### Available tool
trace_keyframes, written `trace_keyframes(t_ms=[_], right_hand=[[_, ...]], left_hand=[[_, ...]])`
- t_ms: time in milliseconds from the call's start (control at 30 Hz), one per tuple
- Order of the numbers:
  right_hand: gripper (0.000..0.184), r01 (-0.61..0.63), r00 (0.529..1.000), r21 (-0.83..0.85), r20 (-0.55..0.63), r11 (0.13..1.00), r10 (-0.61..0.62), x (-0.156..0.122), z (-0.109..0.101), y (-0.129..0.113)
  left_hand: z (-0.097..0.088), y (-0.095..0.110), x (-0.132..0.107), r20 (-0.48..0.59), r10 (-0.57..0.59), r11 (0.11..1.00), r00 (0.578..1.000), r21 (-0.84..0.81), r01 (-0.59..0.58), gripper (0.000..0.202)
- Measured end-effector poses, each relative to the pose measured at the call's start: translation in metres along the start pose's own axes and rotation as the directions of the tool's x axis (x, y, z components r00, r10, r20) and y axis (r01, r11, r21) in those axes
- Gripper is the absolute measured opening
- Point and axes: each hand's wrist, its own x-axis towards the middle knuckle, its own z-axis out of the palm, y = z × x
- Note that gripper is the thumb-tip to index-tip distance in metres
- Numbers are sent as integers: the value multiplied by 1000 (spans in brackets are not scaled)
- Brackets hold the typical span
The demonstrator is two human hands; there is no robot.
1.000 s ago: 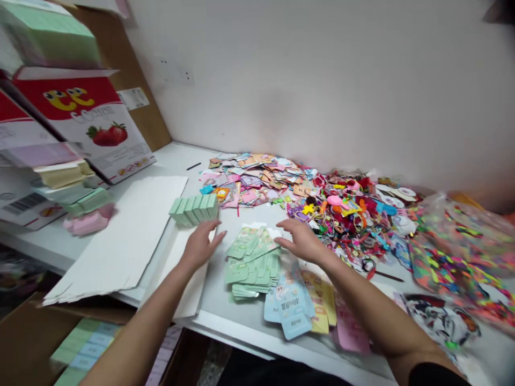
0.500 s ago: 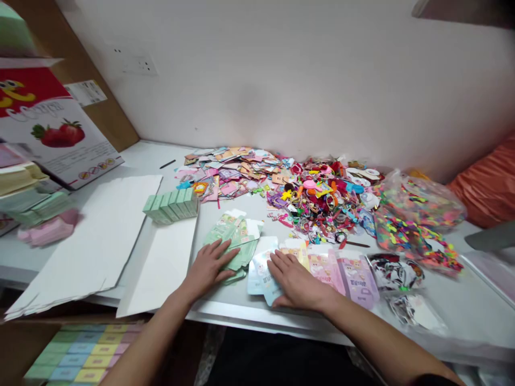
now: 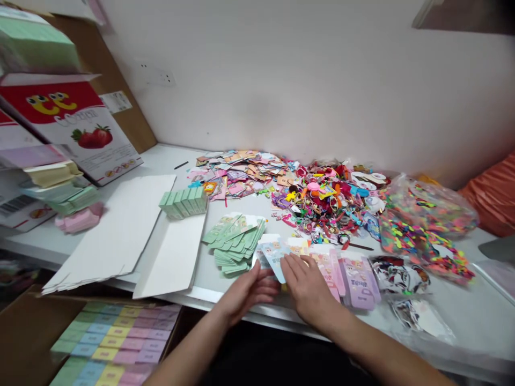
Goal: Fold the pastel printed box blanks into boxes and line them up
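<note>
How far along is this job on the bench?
Looks done: a row of green boxes stands upright beside the white card, and pastel boxes fill the carton below. In hand: a pale blue printed card under the right hand, with the left hand beside it. Left: the loose green cards, lilac packets and the heap of hair ties.
</note>
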Motion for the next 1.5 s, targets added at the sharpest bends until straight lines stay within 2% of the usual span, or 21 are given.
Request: trace_keyframes(t_ms=[33, 100, 200, 233, 300, 367, 433, 500, 567, 667, 733, 867, 933, 1000, 1067, 1167, 1233, 1300, 1333, 1433, 1500], right_hand=[[45, 27, 998, 26, -55, 999, -26, -2, -5, -3], [47, 98, 990, 99, -108, 990, -87, -6, -14, -9], [44, 135, 988, 260, -102, 956, -112, -7, -25, -10], [44, 105, 992, 321, -101, 941, -76, -6, -27, -7], [50, -23, 990, 419, -117, 908, 79, -2, -26, 1], [59, -181, 952, 479, -136, 859, 276, 6, -22, 9], [66, -284, 913, 540, -100, 792, 396, 14, -15, 15], [59, -348, 891, 620, -14, 703, 454, 21, -8, 19], [44, -416, 855, 682, 68, 601, 514, 25, -3, 23], [37, -451, 789, 723, 47, 524, 613, 31, 2, 37], [34, -396, 800, 723, -32, 566, 599, 36, 4, 49], [24, -245, 890, 604, -171, 758, 423, 51, 8, 79], [23, -236, 891, 525, -219, 818, 398, 59, 10, 98], [26, -264, 890, 468, -219, 843, 400, 66, 15, 115], [27, -296, 897, 447, -174, 844, 406, 71, 22, 130], [31, -326, 903, 507, -83, 798, 422, 73, 37, 144], [32, -314, 921, 607, 9, 730, 389, 72, 47, 150], [33, -348, 920, 744, 154, 570, 361, 69, 55, 156], [37, -399, 897, 800, 239, 449, 371, 67, 58, 159], [52, -527, 783, 847, 453, 67, 426, 64, 59, 168], [47, -518, 758, 853, 494, -68, 425, 65, 57, 171]], left_hand=[[8, -4, 7, 44, 60, 981, 997, -186, -51, 62], [18, -5, 23, 43, 182, 886, 982, -441, -144, 64], [23, 6, 39, -13, 218, 809, 976, -557, -188, 61], [22, 12, 42, -14, 237, 817, 971, -538, -207, 60], [23, 21, 45, 1, 327, 844, 945, -451, -292, 61], [26, 27, 46, 34, 419, 860, 907, -336, -384, 63], [32, 30, 47, 46, 450, 873, 892, -235, -428, 61], [37, 30, 51, 2, 447, 882, 895, -168, -440, 55], [38, 29, 57, -82, 454, 879, 887, -123, -461, 47], [34, 29, 66, -196, 516, 846, 834, -35, -532, 41], [32, 33, 70, -216, 560, 823, 800, 32, -568, 42], [30, 52, 84, -223, 612, 787, 759, 268, -556, 53], [30, 63, 97, -251, 613, 775, 749, 375, -509, 55], [30, 72, 112, -266, 586, 788, 765, 405, -463, 55], [30, 75, 127, -252, 541, 816, 802, 388, -428, 56], [27, 71, 147, -231, 486, 846, 843, 367, -387, 54], [24, 65, 158, -246, 457, 860, 855, 368, -354, 48], [20, 60, 165, -284, 440, 867, 852, 381, -321, 39], [19, 58, 168, -304, 436, 868, 847, 391, -306, 35], [17, 57, 171, -337, 439, 859, 833, 430, -278, 24], [17, 60, 170, -332, 447, 844, 830, 465, -268, 21]])
